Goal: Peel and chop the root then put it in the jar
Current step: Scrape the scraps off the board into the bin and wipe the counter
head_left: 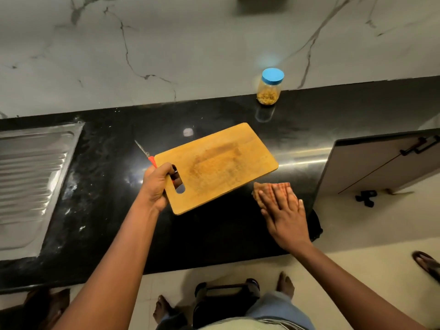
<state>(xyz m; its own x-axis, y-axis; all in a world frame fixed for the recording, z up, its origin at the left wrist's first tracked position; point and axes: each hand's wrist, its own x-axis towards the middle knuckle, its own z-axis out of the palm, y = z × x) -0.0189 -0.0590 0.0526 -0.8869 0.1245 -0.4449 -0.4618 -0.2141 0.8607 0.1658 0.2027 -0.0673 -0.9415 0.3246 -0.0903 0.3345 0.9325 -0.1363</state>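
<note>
Apparently done: blue-lidded glass jar [270, 88] stocked; left hand [156, 184] gripped wooden chopping board [221, 165]; right hand [284, 215] flat on checked cloth [278, 186].

The slim red-handled steel knife [148, 157] vanishes beneath the rectangular wooden cutting board [221, 163] and the left hand [157, 184] gripping it. The right hand [283, 215] covers most of an orange checked cloth [273, 186]. At nine o'clock the ribbed steel drainboard [31, 177] runs off frame, as does a dark sandal [428, 265] at four. The yellowish contents of the blue-lidded clear jar [269, 88] are too small to identify.
</note>
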